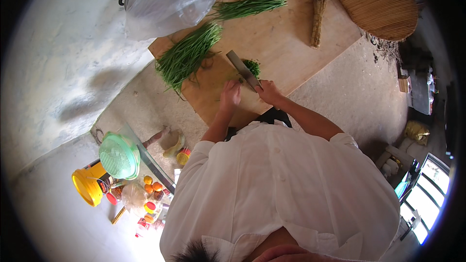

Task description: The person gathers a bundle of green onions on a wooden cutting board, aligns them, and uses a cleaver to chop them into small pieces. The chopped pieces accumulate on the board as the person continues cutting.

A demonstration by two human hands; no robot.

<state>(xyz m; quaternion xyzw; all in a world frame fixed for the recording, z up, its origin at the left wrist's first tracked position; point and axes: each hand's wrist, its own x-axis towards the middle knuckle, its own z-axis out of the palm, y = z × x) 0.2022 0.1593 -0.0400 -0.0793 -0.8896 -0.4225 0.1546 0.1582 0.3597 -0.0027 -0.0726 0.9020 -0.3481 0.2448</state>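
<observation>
My right hand [268, 92] grips the handle of a cleaver [241, 67] with a broad, flat metal blade, which points away and to the left. Against the blade's right side lies a small heap of finely chopped greens [252, 67]. My left hand [230, 95] is left of the blade with its fingers bent, close to a few dark green bits; whether it holds any is too small to tell. Both hands are over the near corner of a wooden board [269, 40]. Long green stalks, probably chives, form a large bunch [189, 54] on the left.
Another bunch of green stalks [251, 6] lies farther back, with a straw brush [318, 16] to its right. A clear plastic bag [171, 0] stands at the back left, a woven tray [375, 3] at the back right. Lower left are a green colander [118, 156] and yellow bucket [87, 187].
</observation>
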